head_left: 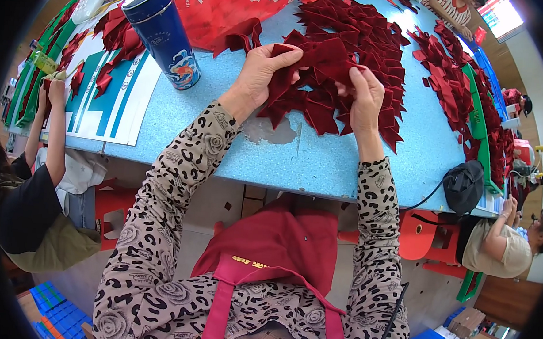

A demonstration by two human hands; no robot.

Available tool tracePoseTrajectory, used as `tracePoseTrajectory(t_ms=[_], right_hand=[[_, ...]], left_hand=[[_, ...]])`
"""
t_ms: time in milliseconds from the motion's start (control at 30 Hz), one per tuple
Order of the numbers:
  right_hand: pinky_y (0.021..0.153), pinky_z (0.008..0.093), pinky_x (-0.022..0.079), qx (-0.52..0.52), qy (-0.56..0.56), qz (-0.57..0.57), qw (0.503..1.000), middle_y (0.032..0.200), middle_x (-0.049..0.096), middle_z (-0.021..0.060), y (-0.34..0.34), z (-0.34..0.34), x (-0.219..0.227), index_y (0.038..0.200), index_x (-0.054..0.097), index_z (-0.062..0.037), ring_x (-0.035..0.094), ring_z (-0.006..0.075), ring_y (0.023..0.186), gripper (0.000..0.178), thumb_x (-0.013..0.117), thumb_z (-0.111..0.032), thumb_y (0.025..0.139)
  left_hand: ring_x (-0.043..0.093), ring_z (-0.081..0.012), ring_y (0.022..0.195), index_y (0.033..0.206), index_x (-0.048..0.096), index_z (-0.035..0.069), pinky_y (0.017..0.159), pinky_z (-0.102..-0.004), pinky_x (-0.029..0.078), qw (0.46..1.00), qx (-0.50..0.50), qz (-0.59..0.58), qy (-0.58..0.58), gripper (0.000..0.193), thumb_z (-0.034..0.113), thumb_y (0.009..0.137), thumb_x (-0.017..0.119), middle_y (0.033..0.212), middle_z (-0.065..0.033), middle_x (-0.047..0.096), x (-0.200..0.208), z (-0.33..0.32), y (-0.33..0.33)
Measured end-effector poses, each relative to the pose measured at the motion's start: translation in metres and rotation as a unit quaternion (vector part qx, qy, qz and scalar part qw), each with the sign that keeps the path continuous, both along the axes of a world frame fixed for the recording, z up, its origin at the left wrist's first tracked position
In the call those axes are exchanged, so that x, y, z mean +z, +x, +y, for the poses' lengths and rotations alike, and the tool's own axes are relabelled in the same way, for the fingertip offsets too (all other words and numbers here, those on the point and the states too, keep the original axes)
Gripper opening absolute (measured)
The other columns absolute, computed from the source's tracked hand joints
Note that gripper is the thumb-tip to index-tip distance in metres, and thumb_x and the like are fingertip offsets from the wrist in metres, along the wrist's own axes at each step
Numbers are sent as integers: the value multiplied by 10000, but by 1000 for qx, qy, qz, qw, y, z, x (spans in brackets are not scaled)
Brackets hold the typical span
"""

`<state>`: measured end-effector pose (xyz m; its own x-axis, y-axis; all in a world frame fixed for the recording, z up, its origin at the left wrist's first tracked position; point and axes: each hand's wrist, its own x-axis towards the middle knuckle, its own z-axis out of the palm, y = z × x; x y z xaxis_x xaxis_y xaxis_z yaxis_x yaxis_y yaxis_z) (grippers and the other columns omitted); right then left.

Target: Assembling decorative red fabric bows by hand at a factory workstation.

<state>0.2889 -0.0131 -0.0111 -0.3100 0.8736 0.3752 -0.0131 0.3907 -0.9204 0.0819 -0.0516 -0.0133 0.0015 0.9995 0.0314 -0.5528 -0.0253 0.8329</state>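
Observation:
Between my two hands a dark red velvet bow (326, 57) is stretched out above the blue table. My left hand (262, 71) pinches its left side between thumb and fingers. The right hand (365, 101) grips the opposite side near the top edge. Beneath and beyond them lies a big heap of similar red bows (375, 58), their pointed tails overlapping. A loose loop of red ribbon (245, 36) rests just beyond my left hand.
A dark blue tumbler (162, 35) stands left of my hands, before a red bag (225, 7). More bows (448, 86) lie at right beside a green crate (479, 131). A black bag (464, 187) sits at the table's right edge. People work on both sides.

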Motion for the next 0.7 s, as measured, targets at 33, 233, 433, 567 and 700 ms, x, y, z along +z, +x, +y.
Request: tracePoseTrajectory(t_ms=[33, 233, 433, 567, 700], right_hand=[[609, 199, 438, -14, 5, 56, 998, 804, 640, 17, -6, -3, 4, 984, 639, 1, 553, 59, 681, 288, 535, -267, 965], [693, 200, 476, 11, 23, 11, 1000, 857, 677, -1, -14, -12, 6, 948, 676, 3, 589, 56, 763, 165, 684, -143, 871], [742, 216, 502, -40, 143, -41, 988, 899, 680, 22, -9, -13, 6, 990, 666, -3, 610, 70, 807, 155, 692, -80, 858], [765, 237, 509, -72, 167, 8, 983, 937, 674, 41, -10, -10, 3, 916, 634, -9, 618, 94, 833, 149, 725, -7, 798], [778, 265, 520, -37, 269, 27, 962, 975, 660, 70, -5, -2, 6, 828, 578, -25, 632, 140, 864, 216, 748, 50, 719]], left_hand=[[602, -115, 642, 997, 639, 13, 582, -235, 504, 1000, 1, 17, 12, 181, 139, 871, 668, 860, -98, 670, -1, 0, 0], [622, -109, 685, 957, 645, 4, 601, -247, 524, 997, 9, 65, 41, 157, 114, 854, 689, 859, -59, 678, 8, -8, 5], [627, -110, 802, 977, 635, 19, 745, -242, 510, 995, -3, -99, 25, 146, 65, 847, 683, 909, -33, 669, 10, -6, 1], [622, -111, 854, 907, 645, 37, 768, -239, 509, 985, 18, 83, 147, 109, 48, 819, 709, 967, -46, 664, 13, -9, 11], [591, -162, 919, 844, 588, 57, 827, -252, 477, 903, 137, 260, 313, 137, 28, 786, 708, 1052, -66, 642, 9, -7, 18]])
